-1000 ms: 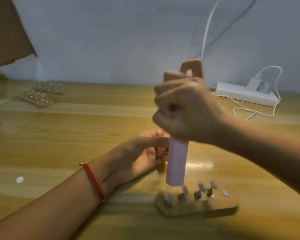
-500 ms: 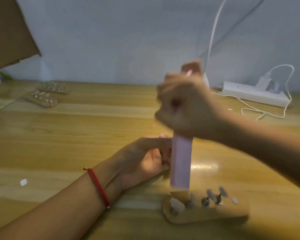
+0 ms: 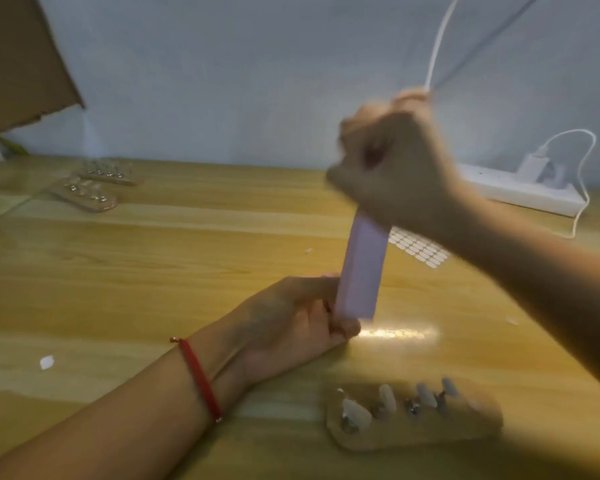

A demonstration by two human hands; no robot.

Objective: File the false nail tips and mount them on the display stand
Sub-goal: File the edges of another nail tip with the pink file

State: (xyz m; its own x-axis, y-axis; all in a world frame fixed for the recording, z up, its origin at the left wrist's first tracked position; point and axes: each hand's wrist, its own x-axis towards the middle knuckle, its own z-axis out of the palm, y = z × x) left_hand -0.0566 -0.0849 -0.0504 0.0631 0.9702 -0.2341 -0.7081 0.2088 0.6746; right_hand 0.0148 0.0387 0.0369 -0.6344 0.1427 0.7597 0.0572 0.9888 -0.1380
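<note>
My right hand [image 3: 392, 168] grips a long pink nail-file block [image 3: 361, 268] held nearly upright, and its lower end meets the fingertips of my left hand [image 3: 291, 320]. The left hand rests on the wooden table [image 3: 153, 271] with fingers curled together as if pinching something small; a nail tip there is hidden behind the file. In front of both hands lies a wooden display stand [image 3: 413, 420] with several pale nail tips mounted on pegs.
Two more wooden stands [image 3: 94, 188] lie at the back left, near a cardboard flap [image 3: 18, 64]. A white power strip [image 3: 520, 188] with cables sits back right. A sheet of adhesive tabs [image 3: 420, 251] lies behind the file. A small white scrap [image 3: 47, 362] lies left.
The file and my right hand have shifted up and to the right, so the file's lower end now sits at my left fingertips. The view moved, uncovering the adhesive sheet.
</note>
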